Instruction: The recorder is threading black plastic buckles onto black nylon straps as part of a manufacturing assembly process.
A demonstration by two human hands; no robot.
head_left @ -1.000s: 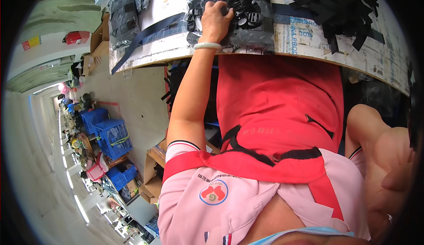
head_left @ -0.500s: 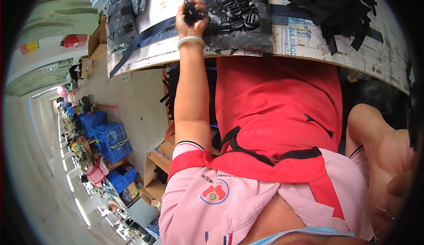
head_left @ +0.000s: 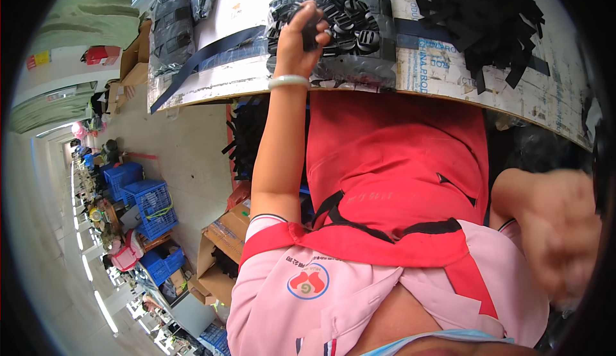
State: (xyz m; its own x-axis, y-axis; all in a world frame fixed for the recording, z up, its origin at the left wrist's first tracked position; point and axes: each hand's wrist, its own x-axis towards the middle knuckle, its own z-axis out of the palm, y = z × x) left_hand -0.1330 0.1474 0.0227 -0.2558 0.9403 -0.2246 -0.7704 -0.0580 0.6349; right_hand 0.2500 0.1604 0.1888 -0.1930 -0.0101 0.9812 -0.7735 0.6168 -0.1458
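Note:
My left hand (head_left: 301, 38), with a pale bangle at the wrist, is over a clear plastic bag (head_left: 359, 67) on the board-topped table. Its fingers are curled around several small black plastic buckles (head_left: 310, 34). More black buckles (head_left: 350, 17) lie heaped in the bag right beside it. My right hand (head_left: 564, 228) is raised close to the camera at the right edge. Motion smears it, and its fingers and anything in them cannot be made out.
A dark strap (head_left: 205, 54) crosses the tabletop (head_left: 247, 77). Cut black webbing strips (head_left: 481, 22) are piled at the right, some hanging toward the near edge. Bagged black parts (head_left: 172, 29) lie at the left. Blue crates (head_left: 151, 205) and an open carton (head_left: 221, 240) stand on the floor.
My left hand has shifted slightly right and turned, its fingers curling further over the buckles in the palm. My right hand has moved and is now blurred.

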